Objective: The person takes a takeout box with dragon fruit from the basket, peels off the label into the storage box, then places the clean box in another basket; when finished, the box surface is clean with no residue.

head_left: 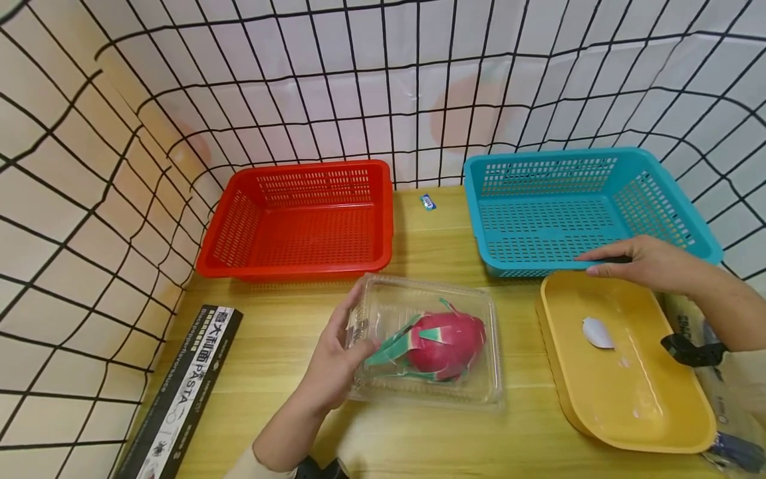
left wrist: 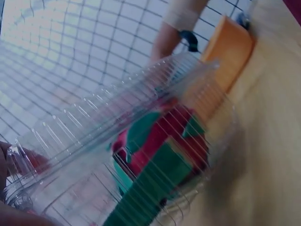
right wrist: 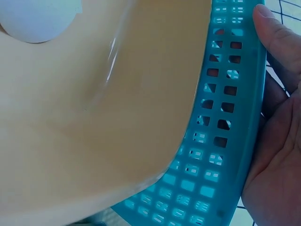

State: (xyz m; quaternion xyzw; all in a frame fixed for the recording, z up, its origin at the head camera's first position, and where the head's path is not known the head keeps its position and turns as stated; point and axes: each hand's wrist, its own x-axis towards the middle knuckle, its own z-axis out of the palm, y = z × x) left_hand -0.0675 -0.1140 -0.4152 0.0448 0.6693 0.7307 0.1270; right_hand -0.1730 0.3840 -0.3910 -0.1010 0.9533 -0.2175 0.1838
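My left hand [head_left: 338, 362] grips the left end of a clear plastic clamshell box [head_left: 383, 293], thumb on top. Inside the box lies a red dragon fruit [head_left: 449, 342] with green scales, also seen through the ribbed plastic in the left wrist view. My right hand [head_left: 658, 266] is at the near rim of a blue perforated basket [head_left: 544, 213]. In the right wrist view the thumb lies along the basket's rim, and parts of the fingers show through the holes. A dark strip between thumb and finger is unclear.
A yellow tray [head_left: 634, 399] with a white oval piece [head_left: 597, 332] stands under my right forearm. At the back left is a red basket [head_left: 317, 233]. A pasta box [head_left: 185, 392] lies left, a small blue packet [head_left: 427, 202] between the baskets. Black wire mesh [head_left: 389, 86] surrounds the table.
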